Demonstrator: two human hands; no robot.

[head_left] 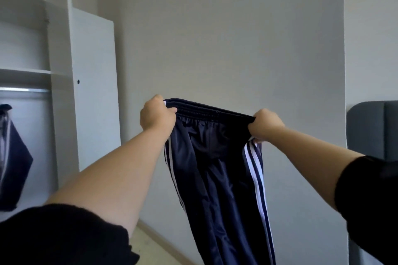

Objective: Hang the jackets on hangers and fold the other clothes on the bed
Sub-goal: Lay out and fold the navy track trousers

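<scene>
Fingers (172, 111) of the left hand (158, 115) are curled and clamped on one end of an elastic waistband, and those of the right hand (266, 123) are clamped on the other end, with the waistband pulled taut between them. Behind the fingers stands a plain pale grey wall (226, 38). Well to the left of the fingers is a tall white open wardrobe with shelves (61, 60). Straight down from the fingers hang the shiny navy track trousers with white side stripes (215, 174), held up in the air, their legs running out of view below. Right of the fingers stands a grey padded headboard (372, 127). Far left of the fingers and lower, a dark navy garment with pale stripes (15, 163) hangs inside the wardrobe, under a thin metal rail (23, 89)
</scene>
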